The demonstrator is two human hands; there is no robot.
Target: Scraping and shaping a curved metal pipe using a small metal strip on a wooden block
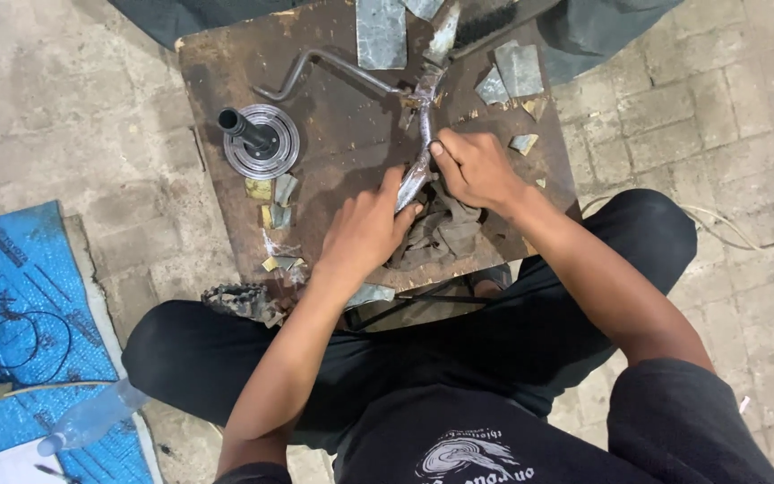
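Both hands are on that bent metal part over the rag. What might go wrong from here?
1. Cut sheet-metal scraps lie close to the right hand; a slip might cut its fingers.
2. The metal part is pinched between both hands; the left hand could get nicked.
3. The round flanged piece sits near the board's left edge; jolts may shift it.

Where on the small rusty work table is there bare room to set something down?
Bare patch: the table between the round grooved metal disc with black post, the bent metal rod and the left hand. Crowded: metal scraps at the right, grey rag under both hands.
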